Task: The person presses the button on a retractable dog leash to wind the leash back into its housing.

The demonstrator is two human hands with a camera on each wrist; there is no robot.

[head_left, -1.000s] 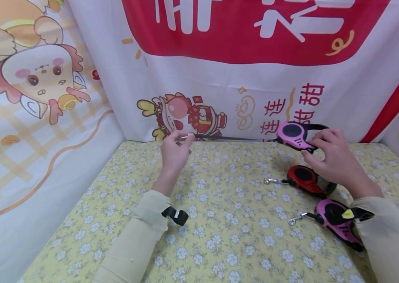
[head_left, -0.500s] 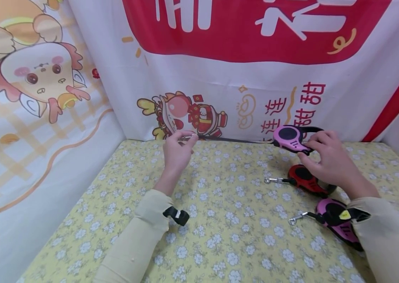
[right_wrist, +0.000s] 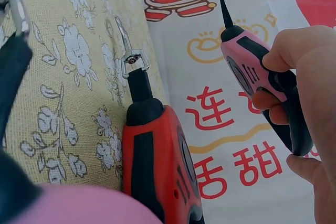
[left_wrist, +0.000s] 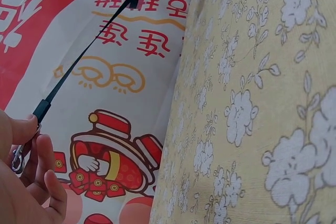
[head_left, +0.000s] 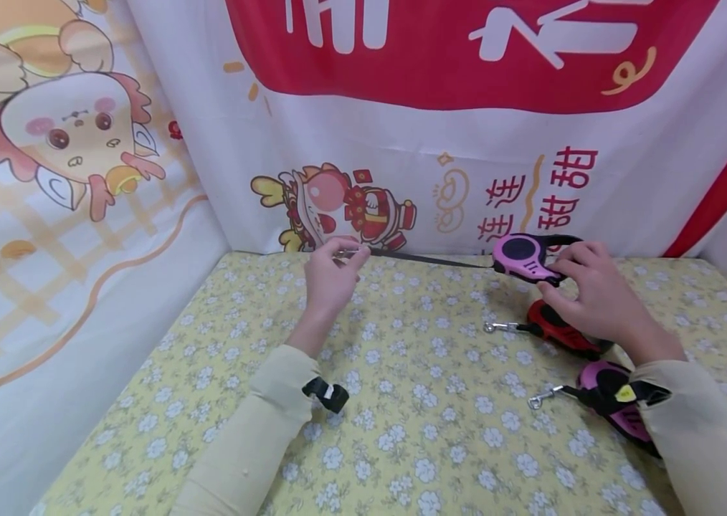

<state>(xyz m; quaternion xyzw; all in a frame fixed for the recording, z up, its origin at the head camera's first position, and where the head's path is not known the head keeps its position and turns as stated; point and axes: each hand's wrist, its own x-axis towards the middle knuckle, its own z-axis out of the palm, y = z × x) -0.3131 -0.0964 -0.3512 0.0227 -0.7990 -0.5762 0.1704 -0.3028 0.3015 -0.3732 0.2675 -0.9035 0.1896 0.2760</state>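
My right hand (head_left: pixel 605 304) grips a pink-and-black retractable dog leash (head_left: pixel 520 256) by its handle, raised above the far right of the table. In the right wrist view its thumb lies on the upper side of the casing (right_wrist: pixel 247 59) and fingers curl beneath. From it a black strap (head_left: pixel 434 259) runs left, taut, to my left hand (head_left: pixel 333 283). That hand pinches the strap's end between thumb and fingers. A metal clip (left_wrist: pixel 19 158) shows by the fingers in the left wrist view.
A red retractable leash (head_left: pixel 557 326) lies below my right hand, clip to the left. Nearer me lies another pink leash (head_left: pixel 589 374), partly hidden by the right sleeve. A flowered cloth (head_left: pixel 402 401) covers the table; a printed white curtain (head_left: pixel 441 136) hangs behind it.
My hands have come closer together: the left moved slightly right, while the right brought the pink leash left and a little lower. The strap between them is shorter.
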